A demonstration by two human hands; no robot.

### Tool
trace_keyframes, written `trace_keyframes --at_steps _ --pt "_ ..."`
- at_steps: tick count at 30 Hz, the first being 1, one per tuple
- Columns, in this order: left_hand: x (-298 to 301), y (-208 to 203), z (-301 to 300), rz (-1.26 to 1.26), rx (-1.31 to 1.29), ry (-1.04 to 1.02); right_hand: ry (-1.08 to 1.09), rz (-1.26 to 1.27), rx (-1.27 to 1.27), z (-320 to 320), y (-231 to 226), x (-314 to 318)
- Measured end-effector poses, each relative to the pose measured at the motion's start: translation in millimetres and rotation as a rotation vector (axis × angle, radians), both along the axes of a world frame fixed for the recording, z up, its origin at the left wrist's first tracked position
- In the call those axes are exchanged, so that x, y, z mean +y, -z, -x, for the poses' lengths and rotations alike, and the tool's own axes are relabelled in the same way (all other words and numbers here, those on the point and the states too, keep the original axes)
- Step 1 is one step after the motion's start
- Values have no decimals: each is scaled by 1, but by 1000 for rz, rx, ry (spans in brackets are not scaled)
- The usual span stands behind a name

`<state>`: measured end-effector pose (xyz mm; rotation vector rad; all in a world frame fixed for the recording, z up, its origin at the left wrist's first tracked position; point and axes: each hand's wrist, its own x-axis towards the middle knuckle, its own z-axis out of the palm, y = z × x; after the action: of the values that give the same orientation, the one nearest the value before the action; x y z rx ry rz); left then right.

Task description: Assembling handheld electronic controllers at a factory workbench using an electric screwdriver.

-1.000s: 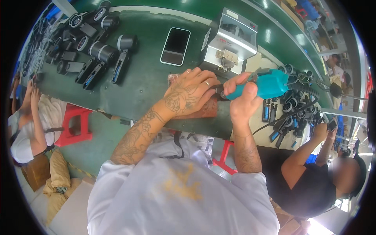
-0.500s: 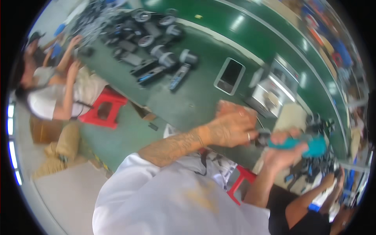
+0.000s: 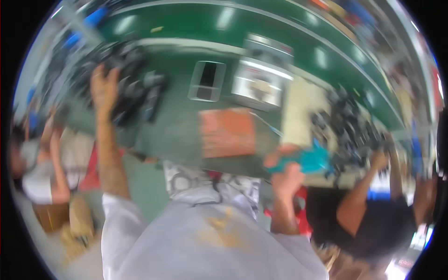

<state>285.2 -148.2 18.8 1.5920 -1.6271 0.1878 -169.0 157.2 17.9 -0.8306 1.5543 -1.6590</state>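
Note:
My left hand (image 3: 103, 88) reaches far out to the left, over a heap of dark grey and black plastic parts (image 3: 130, 93). Its thumb and fingers look apart, and nothing shows between them, though motion blurs the view. Close to the front edge of the bench, my right hand (image 3: 285, 179) is closed round a teal cordless screwdriver (image 3: 310, 160), whose outline is smeared. To the left of that tool lies a worn orange-red pad (image 3: 227, 133) on the green bench. A thin rod (image 3: 267, 123) rests beside the pad's far right corner.
Behind the pad stand a white-and-metal box (image 3: 259, 77) and a flat white-rimmed tray (image 3: 207, 80) with a dark rectangle. A beige sheet (image 3: 301, 112) and more dark parts (image 3: 347, 121) lie rightward. One person (image 3: 49, 168) sits left, another (image 3: 373, 205) works at right.
My left hand has left the tool's tip above the pad and swung out left to the heap of parts. The view has turned; my right hand still holds the teal screwdriver.

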Motion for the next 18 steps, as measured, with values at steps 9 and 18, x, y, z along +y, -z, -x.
trace_keyframes --at_steps 9,18 --pt "127 -67 353 -237 305 1163 -139 153 -129 10 -20 17" --pt "207 -9 589 -363 77 1498 -31 166 -58 38 -31 67"
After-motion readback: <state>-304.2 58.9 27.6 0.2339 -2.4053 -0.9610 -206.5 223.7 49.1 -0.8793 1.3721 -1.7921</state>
